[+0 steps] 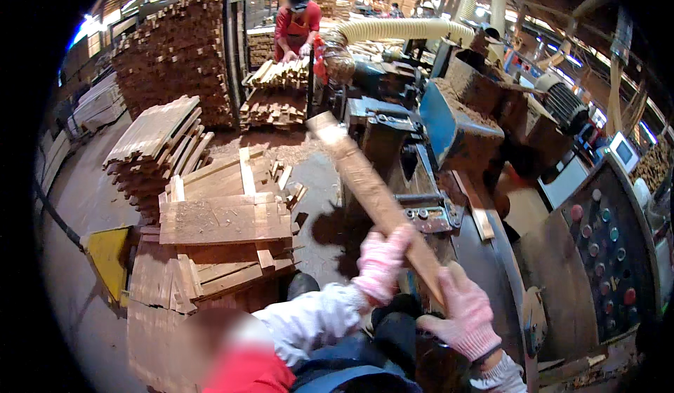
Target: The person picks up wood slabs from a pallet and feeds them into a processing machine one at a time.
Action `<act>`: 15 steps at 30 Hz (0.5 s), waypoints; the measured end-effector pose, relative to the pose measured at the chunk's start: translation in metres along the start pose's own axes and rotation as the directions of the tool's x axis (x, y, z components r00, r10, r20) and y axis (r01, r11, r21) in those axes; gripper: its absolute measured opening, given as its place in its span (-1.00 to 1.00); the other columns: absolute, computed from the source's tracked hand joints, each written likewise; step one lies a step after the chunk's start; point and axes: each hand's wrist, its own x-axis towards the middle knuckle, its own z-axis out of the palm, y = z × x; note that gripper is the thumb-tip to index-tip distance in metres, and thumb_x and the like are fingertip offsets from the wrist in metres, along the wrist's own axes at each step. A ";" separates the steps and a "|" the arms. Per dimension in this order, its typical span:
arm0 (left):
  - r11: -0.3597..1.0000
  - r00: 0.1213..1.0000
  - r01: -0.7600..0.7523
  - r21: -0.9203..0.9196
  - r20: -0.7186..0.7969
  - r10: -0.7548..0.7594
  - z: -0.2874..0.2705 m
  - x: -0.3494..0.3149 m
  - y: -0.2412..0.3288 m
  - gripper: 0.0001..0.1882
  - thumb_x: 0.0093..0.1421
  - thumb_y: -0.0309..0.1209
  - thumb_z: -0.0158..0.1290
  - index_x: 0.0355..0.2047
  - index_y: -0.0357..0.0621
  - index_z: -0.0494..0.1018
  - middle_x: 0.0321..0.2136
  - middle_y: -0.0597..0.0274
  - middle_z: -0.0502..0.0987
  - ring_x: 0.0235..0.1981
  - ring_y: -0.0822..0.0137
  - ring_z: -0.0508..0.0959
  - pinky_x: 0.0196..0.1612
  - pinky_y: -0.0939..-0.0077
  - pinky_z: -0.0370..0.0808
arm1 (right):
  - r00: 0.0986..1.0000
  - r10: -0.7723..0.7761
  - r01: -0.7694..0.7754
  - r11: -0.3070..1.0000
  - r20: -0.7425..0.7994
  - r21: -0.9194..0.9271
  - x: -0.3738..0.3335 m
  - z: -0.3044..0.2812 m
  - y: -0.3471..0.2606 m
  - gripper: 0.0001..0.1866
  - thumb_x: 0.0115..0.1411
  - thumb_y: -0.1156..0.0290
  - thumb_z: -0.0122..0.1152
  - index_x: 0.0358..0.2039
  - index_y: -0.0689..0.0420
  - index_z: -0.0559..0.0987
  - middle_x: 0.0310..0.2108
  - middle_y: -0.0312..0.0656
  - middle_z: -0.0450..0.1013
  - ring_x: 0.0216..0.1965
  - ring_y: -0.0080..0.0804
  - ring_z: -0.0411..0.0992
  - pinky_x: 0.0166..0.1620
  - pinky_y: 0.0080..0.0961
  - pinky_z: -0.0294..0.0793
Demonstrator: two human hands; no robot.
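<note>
A long, narrow wooden board (pixel 372 193) slants across the middle, its far end raised toward the machine and its near end toward me. My left hand (pixel 382 263), in a pink and white knitted glove, is closed on the board's left edge, partway along. At the near end my right hand (pixel 467 316), gloved alike, grips the board between thumb and fingers. Left of the board lies a stack of planks (pixel 225 219), some laid crosswise and strewn with shavings. Another wooden strip (pixel 483 223) rests on the machine bed to the right.
A woodworking machine (pixel 393 123) with a blue hood (pixel 449 123) and a ribbed hose (pixel 407 29) stands ahead. The button panel (pixel 611 252) is at right. A yellow metal piece (pixel 107 263) sits at left. Beyond, a person in red (pixel 298 24) handles strips near tall wood stacks (pixel 172 56).
</note>
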 end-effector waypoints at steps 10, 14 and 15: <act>0.917 0.791 0.337 0.214 0.464 -0.398 -0.014 0.009 -0.066 -0.35 0.29 -0.28 0.17 0.29 -0.28 0.22 -0.11 0.14 0.52 -0.21 0.36 0.56 -0.23 0.45 0.60 | 0.824 0.546 -0.562 0.820 -0.153 -0.103 -0.282 0.004 0.053 -0.28 0.11 0.40 0.36 0.29 0.21 0.36 0.10 0.18 0.45 0.08 0.15 0.43 0.15 -0.18 0.41; 0.915 0.919 0.364 0.173 0.089 -0.383 -0.131 0.033 -0.058 -0.39 0.31 -0.27 0.14 0.29 -0.15 0.22 -0.11 0.16 0.54 -0.23 0.33 0.57 -0.20 0.38 0.59 | 0.776 0.566 -0.626 0.744 -0.278 -0.231 -0.257 0.008 0.062 -0.29 0.11 0.40 0.37 0.28 0.24 0.37 0.06 0.19 0.48 0.02 0.17 0.46 0.10 -0.15 0.44; 0.911 0.931 0.363 0.196 -0.054 -0.360 -0.151 0.030 -0.040 -0.52 0.32 -0.32 0.12 0.19 -0.12 0.29 -0.18 0.21 0.52 -0.28 0.36 0.55 -0.21 0.36 0.58 | 0.766 0.561 -0.637 0.730 -0.314 -0.250 -0.238 0.004 0.064 -0.29 0.11 0.39 0.37 0.28 0.24 0.38 0.05 0.18 0.48 0.01 0.18 0.46 0.09 -0.14 0.45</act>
